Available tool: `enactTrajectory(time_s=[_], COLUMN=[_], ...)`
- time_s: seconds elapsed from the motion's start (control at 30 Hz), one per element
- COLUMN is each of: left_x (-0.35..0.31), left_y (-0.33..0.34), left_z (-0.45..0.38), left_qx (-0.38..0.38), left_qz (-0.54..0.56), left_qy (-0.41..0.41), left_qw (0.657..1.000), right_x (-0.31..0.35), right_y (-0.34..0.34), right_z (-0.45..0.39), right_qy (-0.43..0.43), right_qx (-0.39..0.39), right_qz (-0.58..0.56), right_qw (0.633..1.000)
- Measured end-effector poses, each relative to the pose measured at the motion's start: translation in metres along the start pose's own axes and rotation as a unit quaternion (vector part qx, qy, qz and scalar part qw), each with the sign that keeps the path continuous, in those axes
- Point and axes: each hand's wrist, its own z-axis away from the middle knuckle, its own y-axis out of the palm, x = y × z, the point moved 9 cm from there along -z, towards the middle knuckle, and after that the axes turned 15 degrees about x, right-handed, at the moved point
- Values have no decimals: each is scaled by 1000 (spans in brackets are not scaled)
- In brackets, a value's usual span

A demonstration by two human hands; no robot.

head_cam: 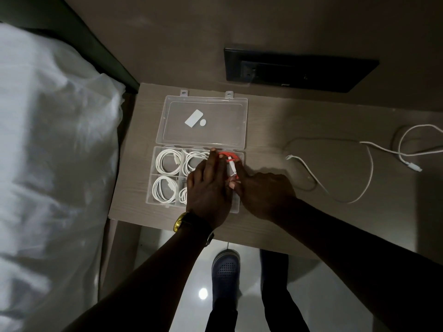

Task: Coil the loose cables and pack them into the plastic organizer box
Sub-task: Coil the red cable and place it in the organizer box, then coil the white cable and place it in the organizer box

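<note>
A clear plastic organizer box (153, 188) lies open on the wooden table, its lid (203, 142) folded back. White coiled cables (167, 161) fill its left compartments, and more white coils show in the middle ones. A red cable with a white plug (230, 161) sits in the right compartment. My left hand (208, 188) lies flat over the middle of the box, fingers stretched toward the red cable. My right hand (261, 190) pinches the red cable's plug end at the right compartment. A loose white cable (335, 188) sprawls on the table to the right.
A second loose white cable (407, 152) lies at the far right edge. A black wall panel (299, 70) is set above the table. A bed with white sheets (52, 164) borders the table's left side. Below the table's front edge are my feet on a glossy floor (191, 271).
</note>
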Motion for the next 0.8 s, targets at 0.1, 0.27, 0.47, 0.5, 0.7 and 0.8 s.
enactTrajectory(time_s=[0.1,0.27,0.47,0.5,0.7,0.8], left_x=[-2,-7,-11,-10,-5,-3], left_y=[-4,-17,-37,-38,-37,-39], left_z=[2,3,6,7,18,23], left_qx=[-7,-4,-14,-21,-68,-104], left_qz=[7,24,74,85,108,82], left_qy=[-1,-1,52,68,114,107], left_qw=[1000,1000,996,994,985,985], right_x=[8,26,27,27,20,5], right_y=[-7,1,-11,-15,-16,-23], right_z=[-8,-7,0,5,19,34], right_qy=[-4,-6,17,10,-5,-3], right_qx=[63,151,91,59,-23,-60], right_qz=[10,100,14,-3,-70,-116], right_qw=[998,983,996,998,997,991])
